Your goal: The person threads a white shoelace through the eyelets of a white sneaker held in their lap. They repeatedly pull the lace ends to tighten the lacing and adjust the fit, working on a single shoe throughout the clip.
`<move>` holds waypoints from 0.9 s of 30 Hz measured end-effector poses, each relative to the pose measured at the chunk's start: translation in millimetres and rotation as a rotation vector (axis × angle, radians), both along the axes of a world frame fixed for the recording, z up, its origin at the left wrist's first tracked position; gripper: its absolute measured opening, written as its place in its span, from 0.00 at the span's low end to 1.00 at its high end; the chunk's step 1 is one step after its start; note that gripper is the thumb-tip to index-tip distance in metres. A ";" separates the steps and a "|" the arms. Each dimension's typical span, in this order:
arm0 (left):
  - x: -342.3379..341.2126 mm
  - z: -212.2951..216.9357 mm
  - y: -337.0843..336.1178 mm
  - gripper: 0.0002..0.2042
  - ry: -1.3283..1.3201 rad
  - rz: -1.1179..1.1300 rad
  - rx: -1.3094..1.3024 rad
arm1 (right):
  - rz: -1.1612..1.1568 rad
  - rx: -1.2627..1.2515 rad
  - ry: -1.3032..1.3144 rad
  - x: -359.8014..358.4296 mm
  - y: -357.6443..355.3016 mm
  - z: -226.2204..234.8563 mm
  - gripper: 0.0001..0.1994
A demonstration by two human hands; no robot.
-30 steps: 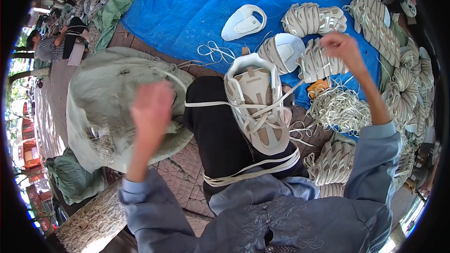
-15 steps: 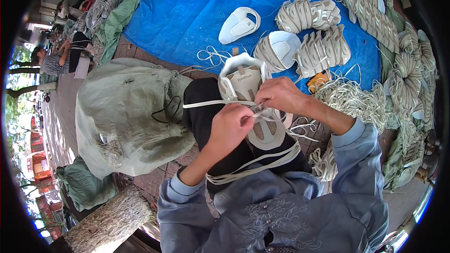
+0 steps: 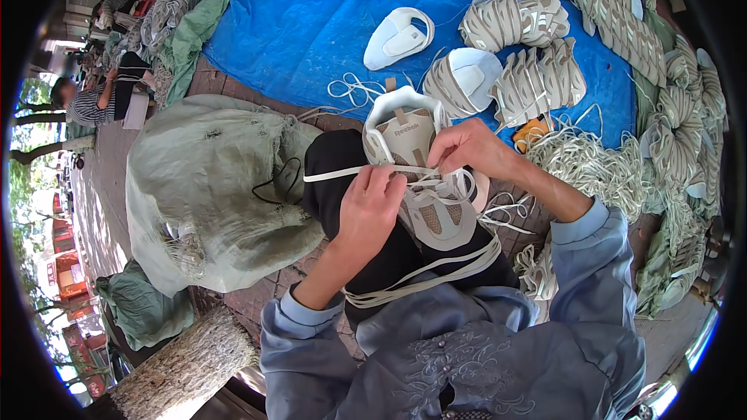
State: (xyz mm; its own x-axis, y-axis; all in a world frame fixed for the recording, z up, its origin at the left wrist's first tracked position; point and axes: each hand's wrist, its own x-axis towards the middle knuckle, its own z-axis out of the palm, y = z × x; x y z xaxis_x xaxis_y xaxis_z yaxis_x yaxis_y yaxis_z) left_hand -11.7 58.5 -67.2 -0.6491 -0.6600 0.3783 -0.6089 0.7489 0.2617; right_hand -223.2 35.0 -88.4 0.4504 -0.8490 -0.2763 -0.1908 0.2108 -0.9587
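A beige and white shoe upper [image 3: 440, 222] rests across my black-trousered lap, its tongue pointing away from me. White lace runs loosely over its eyelets. My left hand [image 3: 370, 206] is at the upper's left side, fingers curled down by a pale cord [image 3: 334, 175] that stretches round my knee. What its fingertips hold is hidden. On the other side of the tongue, my right hand [image 3: 475, 152] pinches the shoelace [image 3: 426, 180] between thumb and finger. More pale laces [image 3: 428, 272] lie across my thighs.
Several stacked shoe uppers [image 3: 537, 85] and a single white one [image 3: 399, 39] lie on a blue tarp [image 3: 311, 31]. A heap of laces [image 3: 599, 171] sits to the right, beside bundled uppers [image 3: 677, 132]. A large pale sack [image 3: 218, 194] stands at my left. Another person [image 3: 97, 101] sits farther off.
My left hand has moved left, away from the middle of the lacing, to the upper's side. The right hand stays near the eyelets, its fingers slightly shifted. The upper has tilted a little.
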 end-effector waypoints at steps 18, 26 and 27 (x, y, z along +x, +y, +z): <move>-6.2 -6.4 11.5 0.10 0.268 0.204 0.490 | -0.199 0.459 -0.653 -65.2 -26.5 -17.7 0.06; -3.0 -12.8 9.9 0.12 0.175 0.154 0.244 | -0.328 0.298 -0.883 -88.0 -74.6 -60.2 0.06; -1.5 -12.0 8.0 0.12 0.170 0.127 0.167 | -0.342 0.276 -0.888 -80.2 -80.2 -73.1 0.06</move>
